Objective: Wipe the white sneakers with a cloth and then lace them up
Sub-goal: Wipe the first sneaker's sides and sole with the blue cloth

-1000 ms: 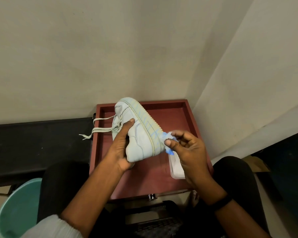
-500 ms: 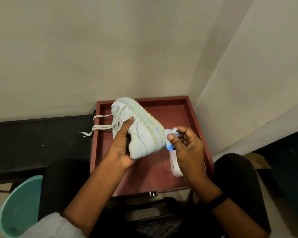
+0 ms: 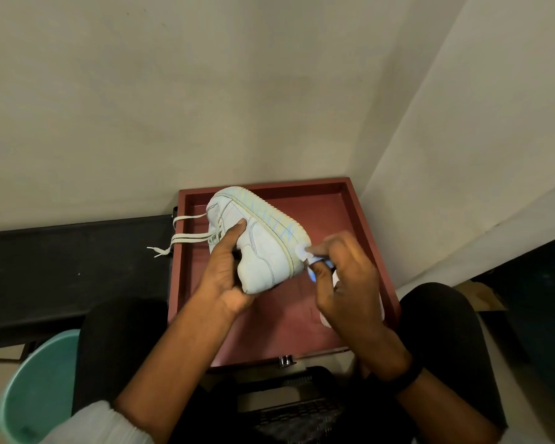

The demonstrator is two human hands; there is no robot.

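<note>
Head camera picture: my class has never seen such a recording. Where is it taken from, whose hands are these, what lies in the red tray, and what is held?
No machine here: a person wears one wide camera on the head, so you look down at their own hands. The left hand grips a white sneaker, turned on its side above the red tray, its laces trailing over the tray's left edge. The right hand pinches a small cloth against the edge of its sole. A white object lies in the tray under that hand, mostly hidden, so I cannot name it. A green bucket stands at lower left.
</note>
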